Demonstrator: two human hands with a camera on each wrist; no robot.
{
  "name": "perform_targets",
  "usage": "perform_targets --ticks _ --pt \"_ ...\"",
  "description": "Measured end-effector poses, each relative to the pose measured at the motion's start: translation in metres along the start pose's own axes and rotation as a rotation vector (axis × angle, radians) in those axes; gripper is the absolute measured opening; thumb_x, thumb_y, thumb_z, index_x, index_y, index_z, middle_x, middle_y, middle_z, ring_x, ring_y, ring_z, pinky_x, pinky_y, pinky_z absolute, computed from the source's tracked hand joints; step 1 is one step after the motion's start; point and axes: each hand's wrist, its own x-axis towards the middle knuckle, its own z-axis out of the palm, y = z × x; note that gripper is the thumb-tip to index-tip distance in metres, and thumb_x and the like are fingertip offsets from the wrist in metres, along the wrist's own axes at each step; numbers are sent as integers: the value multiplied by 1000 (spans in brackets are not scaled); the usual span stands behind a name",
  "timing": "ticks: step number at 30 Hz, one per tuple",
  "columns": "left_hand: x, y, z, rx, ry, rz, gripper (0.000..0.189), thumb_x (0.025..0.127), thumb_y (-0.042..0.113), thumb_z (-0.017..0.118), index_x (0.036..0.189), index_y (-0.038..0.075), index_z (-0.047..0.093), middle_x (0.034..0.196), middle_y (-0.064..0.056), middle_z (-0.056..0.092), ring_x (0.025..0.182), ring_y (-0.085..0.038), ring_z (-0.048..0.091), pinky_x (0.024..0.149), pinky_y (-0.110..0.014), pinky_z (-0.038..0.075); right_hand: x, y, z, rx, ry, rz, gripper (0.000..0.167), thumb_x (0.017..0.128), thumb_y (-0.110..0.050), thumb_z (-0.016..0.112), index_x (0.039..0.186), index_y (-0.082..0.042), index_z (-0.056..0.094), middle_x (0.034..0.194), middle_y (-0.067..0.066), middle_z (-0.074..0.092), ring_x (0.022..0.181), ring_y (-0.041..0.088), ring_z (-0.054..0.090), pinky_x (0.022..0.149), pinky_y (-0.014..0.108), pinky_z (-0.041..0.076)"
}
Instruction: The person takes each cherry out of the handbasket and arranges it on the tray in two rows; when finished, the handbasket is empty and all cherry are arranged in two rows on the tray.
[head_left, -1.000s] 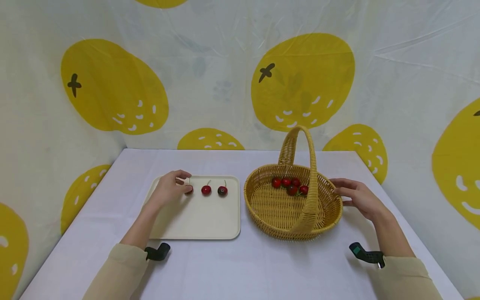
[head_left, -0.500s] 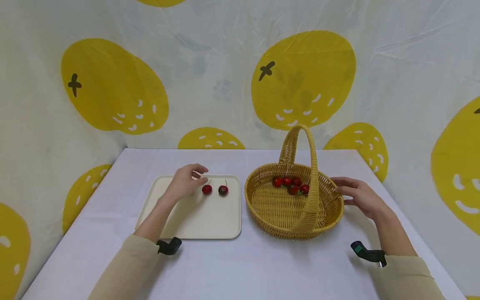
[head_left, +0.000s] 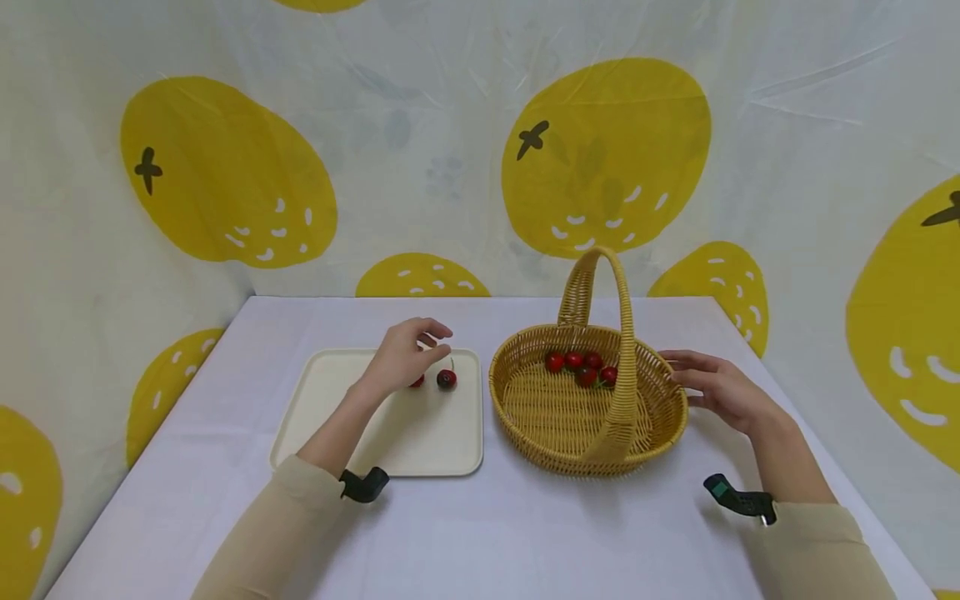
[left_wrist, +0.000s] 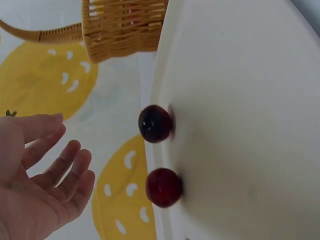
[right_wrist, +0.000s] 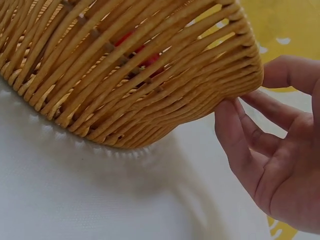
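Observation:
My left hand (head_left: pixel 405 360) hovers above the cream tray (head_left: pixel 322 442), fingers loosely bent. In the left wrist view nothing lies between its fingers (left_wrist: pixel 75 170). A dark red cherry (head_left: pixel 447 380) stands just beyond the thumb, its stem upright. Beside it, a brighter red cherry (left_wrist: pixel 164 187) is partly covered by the hand in the head view. At the wicker basket (head_left: pixel 517 442), my right hand (head_left: pixel 723 396) holds the right end of the rim; its thumb (right_wrist: pixel 229 120) is against the weave. Several red cherries (head_left: pixel 586 377) lie inside, towards the back.
The basket's tall arched handle (head_left: pixel 626 350) rises over its right half. A white cloth (head_left: pixel 540 533) covers the table. Behind it hangs a pale curtain (head_left: pixel 442 142) printed with big yellow fruit. Black wrist cameras (head_left: pixel 365 485) sit below both hands.
My left hand has moved right and slightly back from the leftmost cherry on the tray. That cherry's spot is now behind the hand and wrist. The right hand stays at the basket rim.

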Motion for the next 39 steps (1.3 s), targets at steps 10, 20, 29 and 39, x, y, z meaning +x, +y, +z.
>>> perform_targets --ticks 10,20,29,39 --pt "6 28 16 -80 -62 69 22 96 14 73 117 7 73 117 -8 69 106 -24 64 94 -39 53 3 -7 -9 106 -56 70 38 108 -15 54 144 -4 54 123 -6 69 106 17 69 88 37 58" --pt "8 49 34 -108 -169 175 21 96 11 73 115 3 73 116 -7 69 104 -21 65 91 -33 54 4 -11 -19 179 -109 115 26 110 -15 49 130 -17 66 121 -1 72 108 18 70 88 40 58" --pt "15 66 51 -186 -265 204 20 98 10 71 117 5 72 117 -9 70 103 -15 64 90 -27 53 4 -18 -19 169 -105 177 26 108 -16 53 132 -15 64 121 -4 71 109 17 69 90 42 58" --pt "27 69 73 -198 -316 136 22 99 14 70 119 6 72 112 0 70 101 -13 64 86 -27 53 7 -19 -20 112 -114 186 46 107 -14 55 148 3 45 122 -4 70 110 16 69 90 43 58"
